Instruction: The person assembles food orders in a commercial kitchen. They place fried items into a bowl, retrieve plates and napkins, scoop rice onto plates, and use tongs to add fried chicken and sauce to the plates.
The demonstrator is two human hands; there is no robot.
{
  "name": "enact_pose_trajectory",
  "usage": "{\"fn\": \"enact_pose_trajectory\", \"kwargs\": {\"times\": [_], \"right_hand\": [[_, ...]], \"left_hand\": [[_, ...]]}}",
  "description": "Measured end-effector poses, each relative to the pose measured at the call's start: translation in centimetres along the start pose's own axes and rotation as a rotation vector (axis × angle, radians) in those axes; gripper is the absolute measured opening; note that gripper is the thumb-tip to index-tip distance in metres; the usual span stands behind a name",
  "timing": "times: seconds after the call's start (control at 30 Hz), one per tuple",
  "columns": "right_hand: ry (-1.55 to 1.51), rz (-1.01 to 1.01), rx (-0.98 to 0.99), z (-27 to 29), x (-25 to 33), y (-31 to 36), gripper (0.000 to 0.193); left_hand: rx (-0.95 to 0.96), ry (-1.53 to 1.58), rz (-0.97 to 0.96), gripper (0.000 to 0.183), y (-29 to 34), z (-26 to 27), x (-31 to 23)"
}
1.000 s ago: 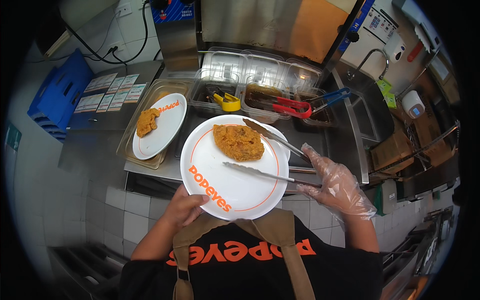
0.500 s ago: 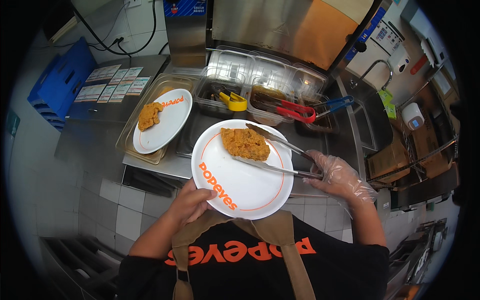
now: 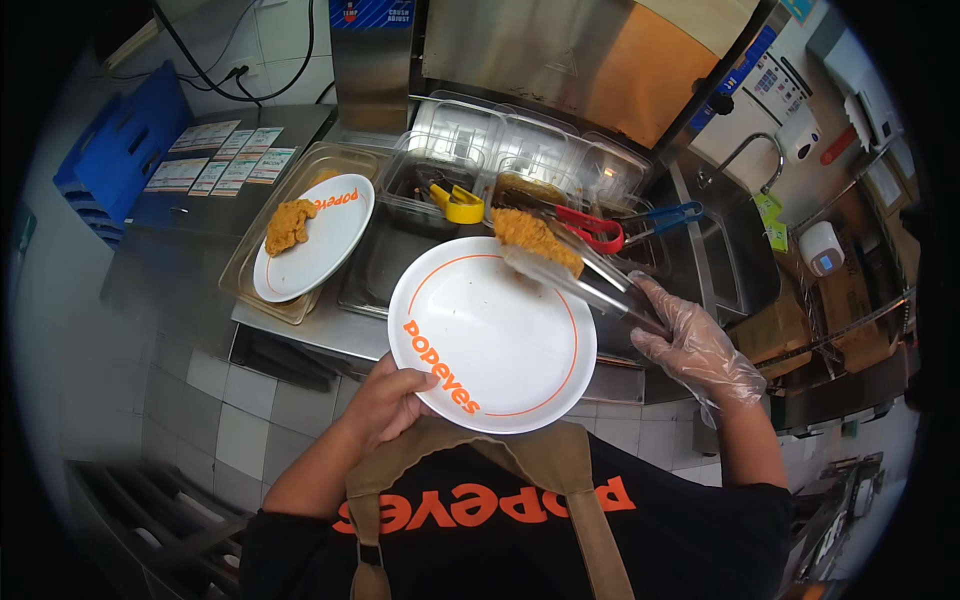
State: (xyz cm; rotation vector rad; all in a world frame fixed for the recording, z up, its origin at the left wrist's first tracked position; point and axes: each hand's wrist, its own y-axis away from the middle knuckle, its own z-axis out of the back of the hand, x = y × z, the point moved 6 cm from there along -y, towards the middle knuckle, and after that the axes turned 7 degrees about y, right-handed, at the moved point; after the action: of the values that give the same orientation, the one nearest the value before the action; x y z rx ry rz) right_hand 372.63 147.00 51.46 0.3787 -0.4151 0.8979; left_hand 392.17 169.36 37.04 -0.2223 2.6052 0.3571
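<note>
My bare left hand [image 3: 392, 400] grips the near-left rim of a round white plate [image 3: 490, 350] with orange print, thumb on top. A few crumbs lie on it. In a clear plastic glove, my right hand [image 3: 695, 345] is closed round the handles of metal tongs [image 3: 610, 285]. Between the tongs' tips is a piece of fried chicken [image 3: 537, 241], held above the plate's far-right rim. To the left, a second white plate [image 3: 325, 245] rests tilted on a clear amber pan [image 3: 240, 275], bearing another fried chicken piece [image 3: 290, 227].
Lidded clear tubs of dark sauce [image 3: 430, 185] line the counter's back, with yellow tongs [image 3: 457, 203], red-handled tongs [image 3: 595, 232] and blue-handled tongs [image 3: 675, 217]. A sink [image 3: 740, 265] is at the right. Printed cards [image 3: 215, 160] and a blue crate [image 3: 130, 150] are left.
The chicken piece has been lifted off the held plate by the tongs and moved up and right. My right hand has shifted slightly right; my left hand still holds the plate.
</note>
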Motion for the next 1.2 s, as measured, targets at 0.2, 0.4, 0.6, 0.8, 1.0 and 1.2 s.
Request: {"fn": "enact_pose_trajectory", "kwargs": {"times": [0.2, 0.4, 0.6, 0.8, 1.0, 1.2], "right_hand": [[0.483, 0.011, -0.148, 5.1, 0.6, -5.6, 0.061], [0.854, -0.044, 0.041, 6.4, 5.3, -11.9, 0.058], [0.801, 0.182, -0.17, 8.0, 14.4, -15.7, 0.052], [0.708, 0.344, 0.195, -3.7, 20.1, -29.2, 0.059], [0.726, 0.254, 0.328, -10.9, 20.8, -34.5, 0.054], [0.77, 0.383, 0.172, -11.9, 19.6, -35.4, 0.052]], "left_hand": [[-0.06, 0.092, -0.095, 0.065, 1.7, 1.9, -0.1], [-0.167, 0.133, -0.238, 0.069, 7.8, 4.8, -1.0], [-0.258, 0.156, -0.481, 0.068, 15.0, 7.1, -1.9], [-0.429, 0.197, -0.658, 0.071, 19.9, 8.9, -1.9], [-0.497, 0.233, -0.706, 0.074, 21.3, 11.0, -2.2], [-0.496, 0.164, -0.646, 0.074, 20.5, 12.4, -2.7]]}}
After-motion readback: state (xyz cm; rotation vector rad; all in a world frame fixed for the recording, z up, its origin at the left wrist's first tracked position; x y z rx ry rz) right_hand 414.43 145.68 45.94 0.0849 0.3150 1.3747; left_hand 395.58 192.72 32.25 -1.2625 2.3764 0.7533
